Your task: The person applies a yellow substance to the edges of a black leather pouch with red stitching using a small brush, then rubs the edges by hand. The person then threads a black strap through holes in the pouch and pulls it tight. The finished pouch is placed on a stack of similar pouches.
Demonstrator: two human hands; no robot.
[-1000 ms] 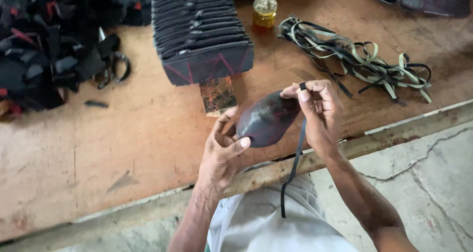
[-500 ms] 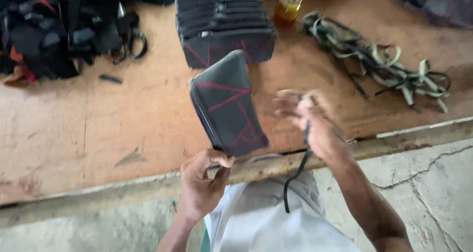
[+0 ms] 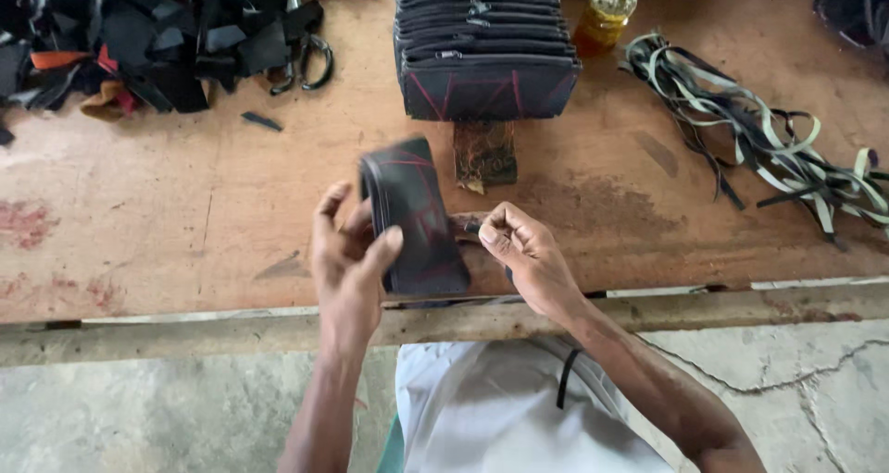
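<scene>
Head view: pouch [image 3: 414, 216] upright (long axis vertical)

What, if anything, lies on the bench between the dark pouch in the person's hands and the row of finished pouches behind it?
Only a small dark patterned scrap lies on the wooden bench between the held pouch and the row of pouches, slightly right of the direct line. The left hand grips the pouch; the right hand pinches at its edge.
</scene>
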